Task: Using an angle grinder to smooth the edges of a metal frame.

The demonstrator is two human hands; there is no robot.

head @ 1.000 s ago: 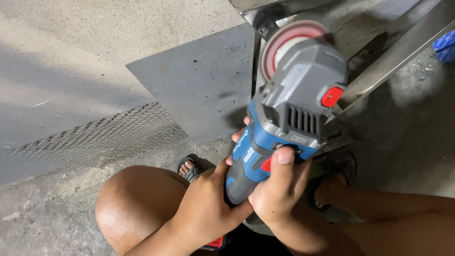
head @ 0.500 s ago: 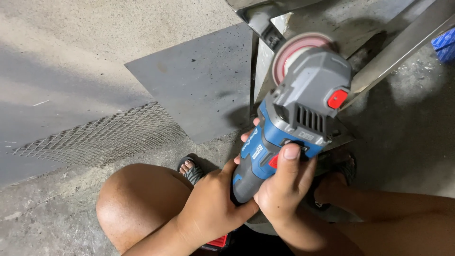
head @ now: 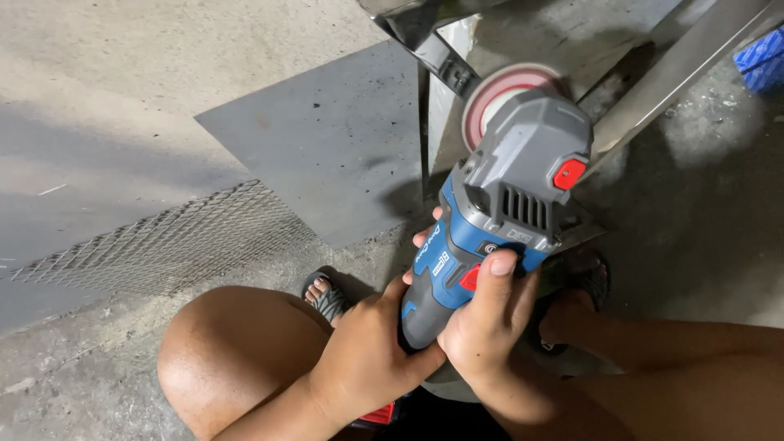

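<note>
White label patches on the blue grinder body.

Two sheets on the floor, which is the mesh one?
The mesh sheet, left of the knee: it has an open diamond pattern. The flat plate beyond it is solid dark grey.

A rough grey concrete floor carries a flat dark grey metal sheet beyond the fingers and silvery expanded-metal mesh to their left.

Metalworking workshop: concrete floor, steel sheet, mesh.
</note>
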